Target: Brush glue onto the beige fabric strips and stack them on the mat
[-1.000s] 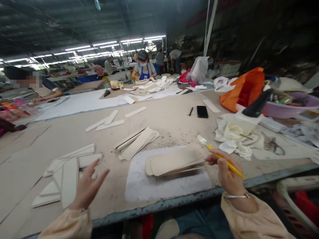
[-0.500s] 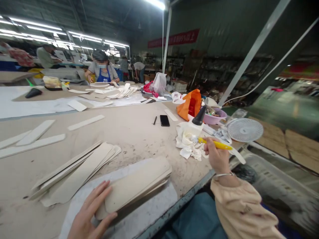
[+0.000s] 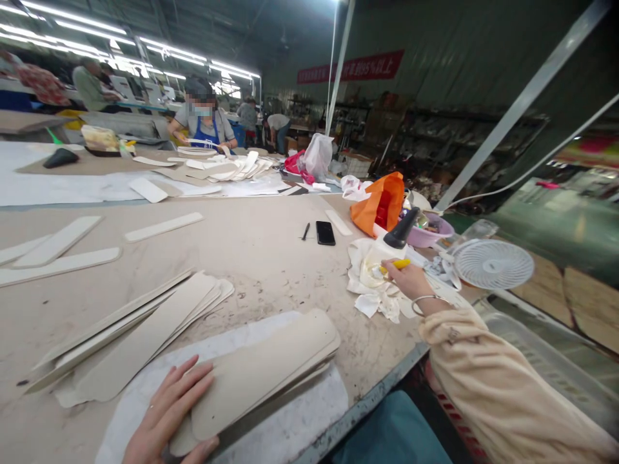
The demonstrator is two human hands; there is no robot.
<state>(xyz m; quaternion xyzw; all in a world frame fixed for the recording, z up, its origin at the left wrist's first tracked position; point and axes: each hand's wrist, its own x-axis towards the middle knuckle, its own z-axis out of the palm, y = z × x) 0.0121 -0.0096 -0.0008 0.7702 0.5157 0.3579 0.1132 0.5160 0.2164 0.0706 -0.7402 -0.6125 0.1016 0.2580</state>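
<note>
Right hand grips apparent brush; left hand steadies.

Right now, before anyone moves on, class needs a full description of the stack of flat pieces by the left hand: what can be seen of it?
The stack is of thin, long, pale beige pieces with rounded ends, looking like stiff card. They lie flat but slightly fanned, their edges out of line; the number is unclear. The top piece has small dark dots near its ends. The stack lies slantwise on a white sheet near the table's edge. The left hand touches its near end.
</note>
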